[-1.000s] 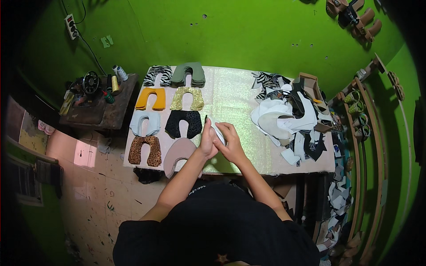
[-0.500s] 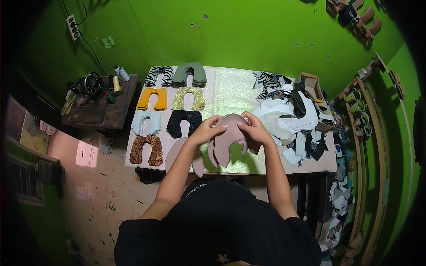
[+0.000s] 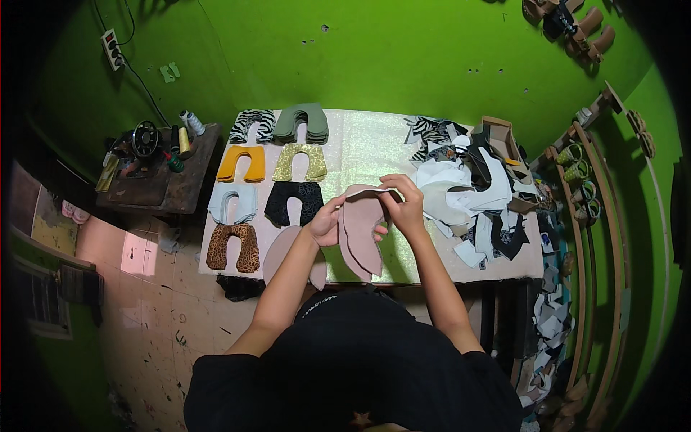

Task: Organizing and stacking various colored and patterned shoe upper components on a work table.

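Over the front middle of the table, several dusty-pink U-shaped shoe upper pieces (image 3: pixel 362 227) hang layered between my hands. My left hand (image 3: pixel 327 225) grips them from the left and behind; some of its fingertips show past their inner edge. At the top edge, my right hand (image 3: pixel 404 205) pinches the bent-over rim between thumb and fingers. More pink pieces (image 3: pixel 282 253) lie on the table, partly covered by my left forearm. Beside them sit stacks of U-shaped pieces: black patterned (image 3: pixel 275 205), leopard print (image 3: pixel 232 248), white (image 3: pixel 247 209), gold (image 3: pixel 301 164), yellow (image 3: pixel 240 164), green (image 3: pixel 302 126) and zebra (image 3: pixel 253 125).
A heap of white and black offcuts (image 3: pixel 468 183) covers the table's right part, with a cardboard box (image 3: pixel 497 124) behind it. Left of the table stands a sewing machine (image 3: pixel 146 138) with thread cones (image 3: pixel 193 124). A wooden rack (image 3: pixel 601 237) holding sandals runs along the right wall.
The pink pieces have turned, and their top edge is now bent over. My right hand has risen slightly along that edge; my left hand has slid down and left behind them.
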The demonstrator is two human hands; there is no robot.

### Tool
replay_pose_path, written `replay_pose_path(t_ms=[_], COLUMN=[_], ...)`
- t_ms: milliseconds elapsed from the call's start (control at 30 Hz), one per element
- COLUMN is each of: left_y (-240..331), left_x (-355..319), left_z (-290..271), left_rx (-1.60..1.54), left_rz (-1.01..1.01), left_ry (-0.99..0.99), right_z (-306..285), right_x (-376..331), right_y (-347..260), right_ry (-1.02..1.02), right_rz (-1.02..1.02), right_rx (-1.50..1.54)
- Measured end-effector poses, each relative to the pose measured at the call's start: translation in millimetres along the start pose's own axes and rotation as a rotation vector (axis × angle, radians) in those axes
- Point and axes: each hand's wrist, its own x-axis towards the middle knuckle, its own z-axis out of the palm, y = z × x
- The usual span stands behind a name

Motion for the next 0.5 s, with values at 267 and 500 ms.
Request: replay_pose_path(t_ms=[267, 500], left_y=[-24, -10], left_x=[0, 16], left_z=[-76, -39], left_rx=[0.03, -0.061], left_rz=[0.012, 0.039], left_ry=[0.248, 0.251], right_z=[-32, -58], right_x=[-4, 8], right_y=[-2, -12], right_ry=[0.036, -0.213], right_rz=[0.219, 0.351], right_rx=[0.092, 0.258])
